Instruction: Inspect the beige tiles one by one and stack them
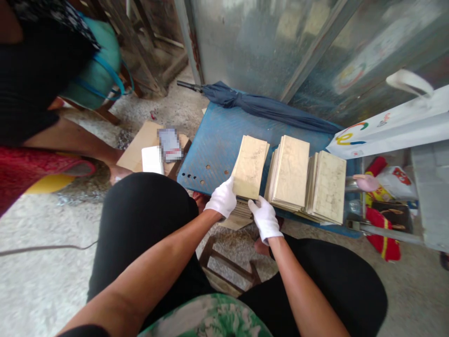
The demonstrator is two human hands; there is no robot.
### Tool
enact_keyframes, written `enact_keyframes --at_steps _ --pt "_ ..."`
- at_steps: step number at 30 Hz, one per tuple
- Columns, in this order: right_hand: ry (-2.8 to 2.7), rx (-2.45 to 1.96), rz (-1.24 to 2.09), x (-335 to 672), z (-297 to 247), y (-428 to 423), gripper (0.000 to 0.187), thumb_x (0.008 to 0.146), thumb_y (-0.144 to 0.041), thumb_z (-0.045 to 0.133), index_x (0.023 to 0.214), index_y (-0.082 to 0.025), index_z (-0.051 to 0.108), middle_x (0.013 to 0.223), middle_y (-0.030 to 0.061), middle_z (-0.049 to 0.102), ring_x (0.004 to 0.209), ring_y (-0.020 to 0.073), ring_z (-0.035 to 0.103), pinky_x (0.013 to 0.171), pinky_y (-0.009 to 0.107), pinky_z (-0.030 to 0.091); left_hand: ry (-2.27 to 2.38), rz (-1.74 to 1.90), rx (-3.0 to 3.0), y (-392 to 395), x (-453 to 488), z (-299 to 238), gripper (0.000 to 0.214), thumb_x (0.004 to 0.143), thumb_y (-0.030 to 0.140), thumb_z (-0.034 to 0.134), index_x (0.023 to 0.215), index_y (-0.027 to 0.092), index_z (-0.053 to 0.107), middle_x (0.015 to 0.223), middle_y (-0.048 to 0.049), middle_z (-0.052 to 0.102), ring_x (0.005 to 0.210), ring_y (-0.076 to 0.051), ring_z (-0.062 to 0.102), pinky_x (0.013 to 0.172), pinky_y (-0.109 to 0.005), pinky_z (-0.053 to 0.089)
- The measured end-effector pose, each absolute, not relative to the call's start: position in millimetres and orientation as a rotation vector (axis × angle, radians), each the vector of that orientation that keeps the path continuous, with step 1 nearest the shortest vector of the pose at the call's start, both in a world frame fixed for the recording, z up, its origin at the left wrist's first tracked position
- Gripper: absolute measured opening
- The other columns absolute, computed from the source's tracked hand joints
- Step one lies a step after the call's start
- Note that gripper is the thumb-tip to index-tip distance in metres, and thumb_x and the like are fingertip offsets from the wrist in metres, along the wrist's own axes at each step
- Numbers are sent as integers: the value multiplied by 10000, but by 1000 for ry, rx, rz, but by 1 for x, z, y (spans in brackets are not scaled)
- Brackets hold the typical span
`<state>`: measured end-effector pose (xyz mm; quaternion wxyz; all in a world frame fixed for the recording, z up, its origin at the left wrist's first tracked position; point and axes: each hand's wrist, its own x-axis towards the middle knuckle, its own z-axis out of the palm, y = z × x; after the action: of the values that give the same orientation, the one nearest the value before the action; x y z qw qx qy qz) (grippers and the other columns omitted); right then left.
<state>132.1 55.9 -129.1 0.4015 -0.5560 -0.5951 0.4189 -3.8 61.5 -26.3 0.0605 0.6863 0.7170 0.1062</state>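
Observation:
Both my hands wear white gloves. My left hand (221,199) grips the near left corner of a stack of cream paper sheets (249,166) that lies on a blue board (213,145). My right hand (264,217) holds the near edge of the same stack from below and to the right. Two more stacks of the same cream sheets, the middle stack (289,171) and the right stack (328,186), lie side by side to the right on the board.
A folded dark blue umbrella (259,106) lies along the board's far edge. A white paper bag (396,124) leans at the right over red packets (382,224). Another person's arm (70,138) reaches toward flat cardboard (140,145) at the left. A wooden stool frame (228,267) sits between my knees.

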Motion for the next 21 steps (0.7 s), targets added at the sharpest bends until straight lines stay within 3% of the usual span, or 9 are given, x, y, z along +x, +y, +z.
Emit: enact_keyframes --at_steps 6,13,18,21 --pt "-1172 -1234 1270 130 -126 54 435 783 -502 585 1043 -171 691 1052 86 715 1006 224 654 898 321 492 2191 302 2081 58 0 -25 628 822 150 484 1440 111 377 1406 -139 516 1284 -210 507 1083 -251 376" --pt "-1139 -1268 1286 130 -118 51 461 736 -544 608 975 -163 710 1027 90 719 978 240 652 890 332 481 2279 384 1963 66 -7 -24 521 808 248 544 1322 173 501 1271 -134 622 1190 -248 583 994 -293 444" --pt "-1051 -1409 1196 138 -98 40 478 696 -616 623 815 -161 712 908 86 720 956 263 635 864 335 452 2241 472 1850 71 -8 -8 341 782 378 615 1052 174 654 1076 -105 705 1009 -246 656 851 -276 481" --pt "-886 -1393 1229 142 -91 36 547 686 -684 625 793 -153 701 788 71 706 824 244 646 758 321 478 2044 570 1680 65 -1 6 381 822 504 566 878 144 676 889 -105 724 830 -225 670 711 -272 495"
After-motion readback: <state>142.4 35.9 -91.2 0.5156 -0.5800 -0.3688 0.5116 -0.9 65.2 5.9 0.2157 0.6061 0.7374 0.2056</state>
